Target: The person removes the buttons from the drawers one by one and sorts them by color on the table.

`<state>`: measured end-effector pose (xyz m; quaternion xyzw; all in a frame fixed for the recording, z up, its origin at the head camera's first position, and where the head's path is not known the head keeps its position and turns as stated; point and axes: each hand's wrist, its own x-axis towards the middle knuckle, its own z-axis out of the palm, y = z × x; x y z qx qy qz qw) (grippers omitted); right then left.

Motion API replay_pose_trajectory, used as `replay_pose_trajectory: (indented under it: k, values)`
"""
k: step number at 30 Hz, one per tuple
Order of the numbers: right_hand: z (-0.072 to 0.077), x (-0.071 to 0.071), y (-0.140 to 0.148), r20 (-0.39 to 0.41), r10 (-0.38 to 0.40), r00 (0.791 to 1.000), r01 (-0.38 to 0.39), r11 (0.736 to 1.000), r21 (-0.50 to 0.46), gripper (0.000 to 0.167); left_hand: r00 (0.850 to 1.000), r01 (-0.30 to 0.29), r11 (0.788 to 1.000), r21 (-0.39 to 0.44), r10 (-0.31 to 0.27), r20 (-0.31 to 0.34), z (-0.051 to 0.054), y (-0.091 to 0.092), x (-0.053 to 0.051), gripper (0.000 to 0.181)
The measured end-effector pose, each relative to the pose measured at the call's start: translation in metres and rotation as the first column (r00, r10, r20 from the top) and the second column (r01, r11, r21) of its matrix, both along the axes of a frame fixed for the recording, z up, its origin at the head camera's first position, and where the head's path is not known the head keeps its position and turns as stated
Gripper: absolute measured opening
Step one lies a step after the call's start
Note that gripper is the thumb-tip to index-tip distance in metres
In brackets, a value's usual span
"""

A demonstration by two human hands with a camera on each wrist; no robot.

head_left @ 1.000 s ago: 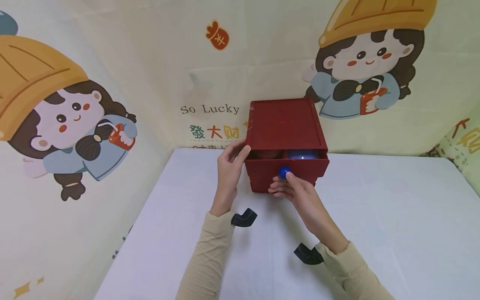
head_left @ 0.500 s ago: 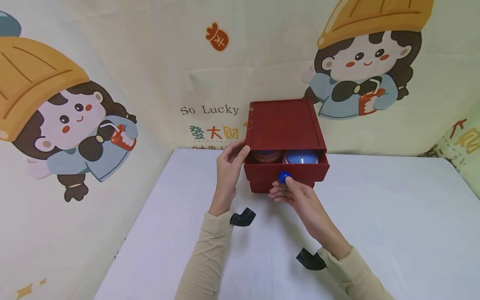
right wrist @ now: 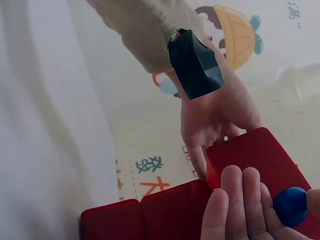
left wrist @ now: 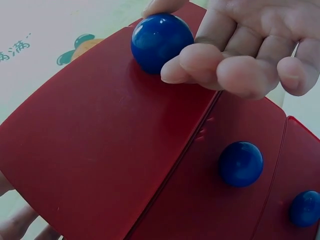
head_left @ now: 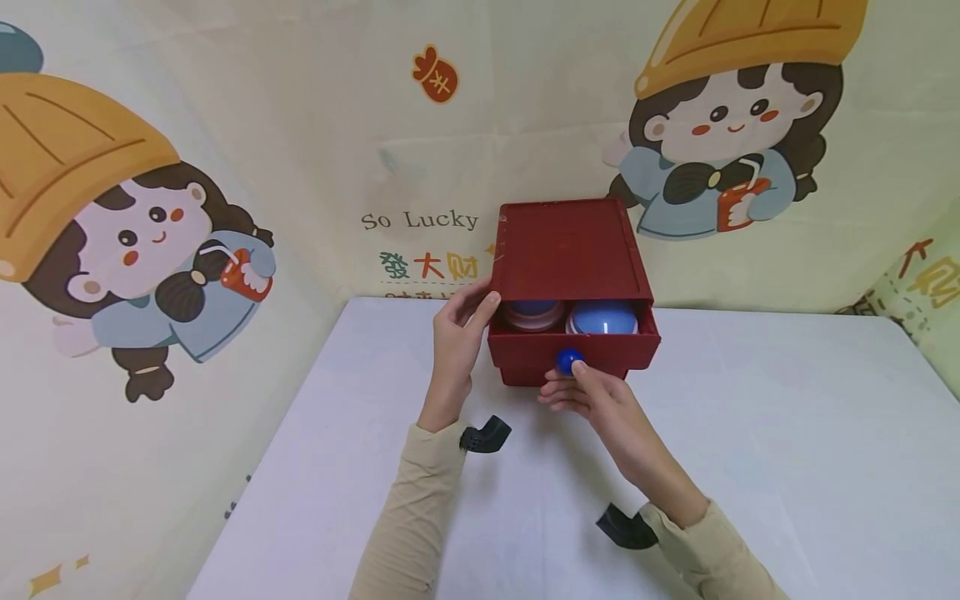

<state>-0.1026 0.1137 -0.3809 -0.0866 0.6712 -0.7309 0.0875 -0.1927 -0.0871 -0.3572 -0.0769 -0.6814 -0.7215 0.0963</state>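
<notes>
A red drawer box (head_left: 570, 254) stands at the table's back edge, its top drawer (head_left: 517, 343) partly pulled out. Inside are two round things with blue tops, one at left (head_left: 531, 317) and one at right (head_left: 603, 318), their rear parts hidden. My left hand (head_left: 457, 350) holds the box's left side, thumb at the front corner. With thumb and forefinger my right hand (head_left: 600, 396) pinches the blue knob (head_left: 568, 360) on the drawer front; its other fingers extend to the left. The left wrist view shows this pinched knob (left wrist: 162, 42) and two more lower knobs (left wrist: 241, 164).
The box stands on a white-covered table (head_left: 787, 433). Behind and to the left hangs a pale cloth (head_left: 315, 125) printed with cartoon figures. A black device (head_left: 486, 435) sits on the left wrist and another (head_left: 627, 527) on the right.
The top drawer has slid out toward me, showing more of the two blue-topped things. My right hand has moved slightly toward me with the knob. My left hand has stayed at the box.
</notes>
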Motion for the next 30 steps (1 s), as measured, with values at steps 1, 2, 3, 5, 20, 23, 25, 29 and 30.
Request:
replay_pose_trajectory:
  k: [1,2,3,5,20,23,25,29,30]
  values:
    - [0.000,0.001,0.000,0.002,0.000,1.000,0.000,1.000,0.002,0.058,1.000,0.002,1.000,0.001,-0.002,-0.002,0.000,0.000,0.000,0.038]
    - [0.000,0.001,0.000,0.003,0.000,1.000,0.000,1.000,0.005,0.057,1.000,0.004,1.000,0.003,-0.004,-0.005,0.000,0.000,0.000,0.038]
    - [0.000,0.002,0.000,0.005,0.000,1.000,-0.001,1.000,0.009,0.056,1.000,0.005,1.000,0.005,-0.005,-0.006,0.000,-0.001,0.000,0.037]
    - [0.001,0.003,0.000,0.005,0.001,1.000,-0.001,1.000,0.013,0.055,1.000,0.008,1.000,0.005,-0.008,-0.008,-0.001,-0.001,-0.001,0.036]
    - [0.001,0.010,0.001,0.035,-0.007,0.999,0.005,0.999,0.053,0.056,1.000,0.020,1.000,0.001,-0.020,-0.007,-0.002,-0.002,-0.001,0.036]
    - [0.001,0.012,0.001,0.041,-0.006,0.999,0.003,0.998,0.063,0.056,1.000,0.017,1.000,-0.005,-0.017,0.003,-0.002,-0.002,-0.001,0.037]
    - [0.001,0.013,0.001,0.035,-0.004,0.999,0.002,0.998,0.061,0.055,1.000,0.015,1.000,-0.008,-0.015,0.005,-0.002,-0.002,-0.001,0.037]
    - [0.000,0.016,0.002,0.026,-0.001,1.000,-0.001,0.998,0.061,0.054,1.000,0.014,1.000,-0.014,-0.014,0.008,-0.002,-0.002,-0.001,0.037]
    - [0.000,0.016,0.002,0.027,-0.001,1.000,-0.001,0.998,0.063,0.054,1.000,0.014,1.000,-0.015,-0.014,0.008,-0.002,-0.002,-0.001,0.037]
